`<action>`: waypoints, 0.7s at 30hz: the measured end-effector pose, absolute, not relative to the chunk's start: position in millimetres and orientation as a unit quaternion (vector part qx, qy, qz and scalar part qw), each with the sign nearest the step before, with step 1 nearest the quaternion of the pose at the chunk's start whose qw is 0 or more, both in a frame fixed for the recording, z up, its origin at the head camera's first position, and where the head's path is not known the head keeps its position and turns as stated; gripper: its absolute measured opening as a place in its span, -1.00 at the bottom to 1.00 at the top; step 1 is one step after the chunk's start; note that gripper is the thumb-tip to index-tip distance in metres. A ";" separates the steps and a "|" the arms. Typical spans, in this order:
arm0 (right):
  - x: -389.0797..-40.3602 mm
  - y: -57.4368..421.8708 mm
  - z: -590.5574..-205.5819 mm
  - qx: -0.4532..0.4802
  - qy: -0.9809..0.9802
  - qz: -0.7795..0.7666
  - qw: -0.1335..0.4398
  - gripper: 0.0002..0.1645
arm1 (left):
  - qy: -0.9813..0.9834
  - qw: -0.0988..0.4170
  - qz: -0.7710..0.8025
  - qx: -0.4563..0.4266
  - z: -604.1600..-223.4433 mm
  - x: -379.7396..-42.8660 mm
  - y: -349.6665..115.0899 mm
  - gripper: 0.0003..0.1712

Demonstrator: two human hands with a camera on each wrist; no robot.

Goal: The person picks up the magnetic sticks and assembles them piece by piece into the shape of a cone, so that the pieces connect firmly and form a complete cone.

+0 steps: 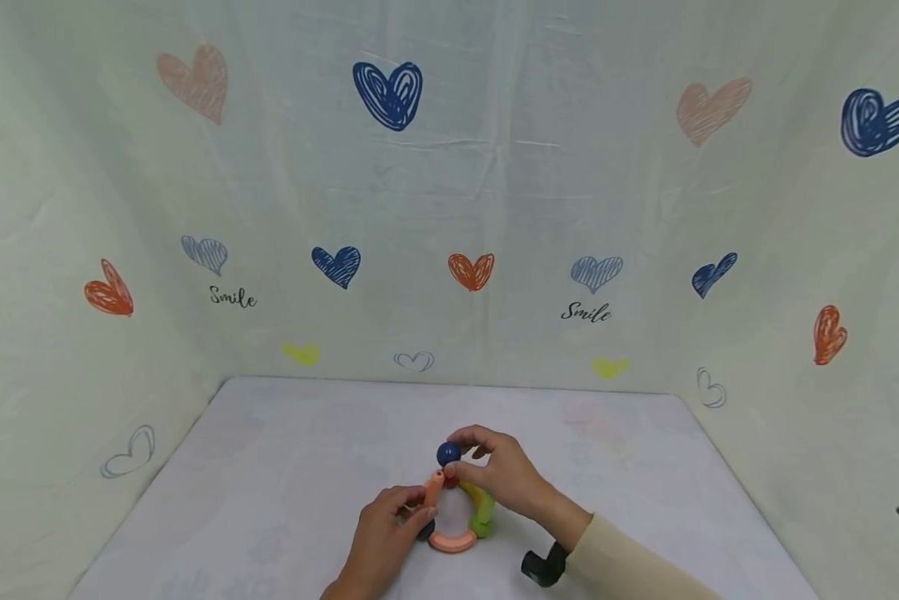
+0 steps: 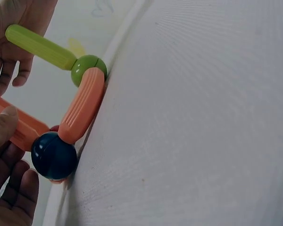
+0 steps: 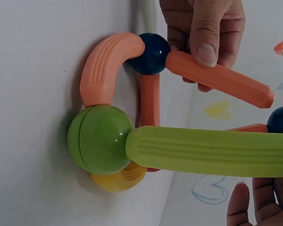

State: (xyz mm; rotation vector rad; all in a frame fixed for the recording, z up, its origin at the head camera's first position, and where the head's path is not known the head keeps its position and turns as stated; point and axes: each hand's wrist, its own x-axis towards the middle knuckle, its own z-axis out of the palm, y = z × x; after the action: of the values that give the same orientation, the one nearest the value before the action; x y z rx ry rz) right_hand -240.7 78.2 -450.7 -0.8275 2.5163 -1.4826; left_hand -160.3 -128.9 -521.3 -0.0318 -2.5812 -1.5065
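Note:
Magnetic sticks and balls form a ring standing on the table. My left hand [image 1: 389,533] pinches an upright orange stick [image 3: 221,80] between thumb and fingers. That stick's lower end meets a dark blue ball [image 2: 54,155] on the table. From this ball a curved orange stick [image 2: 85,103] runs to a green ball [image 3: 101,139], out of which a green stick [image 3: 212,150] rises. At the top, my right hand [image 1: 505,467] pinches another blue ball [image 1: 449,453] close to the orange stick's upper end. Behind are a yellow curved piece [image 3: 120,179] and a red ball [image 1: 451,481], partly hidden.
The white table [image 1: 292,467] spreads around the ring. A pale curtain [image 1: 524,208] printed with hearts encloses its back and sides. A black device [image 1: 545,567] sits on my right wrist, above the table.

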 end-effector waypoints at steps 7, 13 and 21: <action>-239.1 77.9 -450.5 -0.277 0.832 -0.478 0.051 -0.65 | -0.870 0.081 -0.486 -0.015 -520.0 -162.1 -128.0 -0.71; -238.7 78.4 -451.8 -0.281 0.830 -0.478 0.051 -0.65 | -0.869 0.090 -0.487 -0.022 -519.4 -162.1 -127.1 -0.69; -239.1 79.3 -454.3 -0.288 0.827 -0.480 0.054 -0.67 | -0.868 0.085 -0.489 -0.013 -519.8 -162.6 -126.5 -0.70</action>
State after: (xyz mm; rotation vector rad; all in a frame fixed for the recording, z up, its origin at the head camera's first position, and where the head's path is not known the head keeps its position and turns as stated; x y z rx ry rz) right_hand -239.1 79.3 -454.3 -0.8744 2.5121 -1.4574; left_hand -162.6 -126.5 -519.8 -0.0384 -2.5899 -1.4579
